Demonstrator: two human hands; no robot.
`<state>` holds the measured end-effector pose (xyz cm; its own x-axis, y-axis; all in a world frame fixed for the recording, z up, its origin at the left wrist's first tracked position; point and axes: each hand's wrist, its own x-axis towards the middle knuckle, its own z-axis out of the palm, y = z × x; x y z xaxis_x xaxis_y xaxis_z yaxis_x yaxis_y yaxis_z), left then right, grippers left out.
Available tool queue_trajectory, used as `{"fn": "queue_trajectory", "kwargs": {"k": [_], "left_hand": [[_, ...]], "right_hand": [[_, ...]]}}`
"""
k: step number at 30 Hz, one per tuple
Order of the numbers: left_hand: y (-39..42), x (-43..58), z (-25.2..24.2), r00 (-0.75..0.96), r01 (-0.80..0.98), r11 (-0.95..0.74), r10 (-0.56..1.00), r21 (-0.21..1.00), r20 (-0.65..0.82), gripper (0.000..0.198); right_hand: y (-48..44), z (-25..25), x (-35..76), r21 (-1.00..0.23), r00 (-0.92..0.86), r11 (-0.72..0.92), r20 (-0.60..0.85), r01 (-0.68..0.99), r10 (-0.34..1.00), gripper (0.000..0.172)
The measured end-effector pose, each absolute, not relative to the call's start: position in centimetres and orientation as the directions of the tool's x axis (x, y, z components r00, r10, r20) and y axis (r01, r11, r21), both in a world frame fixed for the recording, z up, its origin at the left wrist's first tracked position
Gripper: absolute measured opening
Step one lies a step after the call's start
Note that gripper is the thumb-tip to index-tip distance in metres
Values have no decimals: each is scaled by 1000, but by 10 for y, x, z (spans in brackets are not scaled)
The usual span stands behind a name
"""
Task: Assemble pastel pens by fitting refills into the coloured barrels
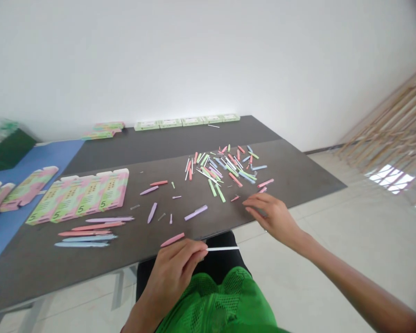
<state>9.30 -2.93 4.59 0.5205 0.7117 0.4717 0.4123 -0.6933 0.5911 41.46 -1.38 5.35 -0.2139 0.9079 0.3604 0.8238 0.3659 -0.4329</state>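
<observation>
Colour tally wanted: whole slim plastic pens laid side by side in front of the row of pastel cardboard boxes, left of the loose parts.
Light purple slim plastic pen: 1
Coral-red slim plastic pens: 2
Light blue slim plastic pens: 2
Total: 5

Dark tabletop (291, 175), viewed from its centre: five upright-edged green cartons (192, 121) line 12 o'clock; mixed pen parts (235, 180) (scattered, several colours) lie at 2; a pink barrel (172, 239) at 6; pens (99, 225) at 8; patterned cartons (90, 196) at 9.
</observation>
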Motion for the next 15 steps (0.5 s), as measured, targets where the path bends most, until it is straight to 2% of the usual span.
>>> {"fn": "queue_trajectory", "kwargs": {"k": [2, 7, 11, 15], "left_hand": [[-29, 96, 46, 480, 437, -672, 736, 598, 478, 10], [-25, 103, 47, 304, 461, -494, 868, 737, 392, 6], [-19, 108, 46, 227, 415, -338, 937, 844, 264, 7], [-22, 113, 48, 227, 364, -274, 953, 890, 201, 7]], "right_hand": [[-1, 40, 438, -325, -197, 322, 363, 890, 911, 20], [13, 25, 455, -301, -216, 332, 359, 894, 908, 19], [17, 26, 447, -174, -291, 378, 383, 909, 877, 21], [22, 25, 437, -86, -380, 443, 387, 892, 840, 24]]}}
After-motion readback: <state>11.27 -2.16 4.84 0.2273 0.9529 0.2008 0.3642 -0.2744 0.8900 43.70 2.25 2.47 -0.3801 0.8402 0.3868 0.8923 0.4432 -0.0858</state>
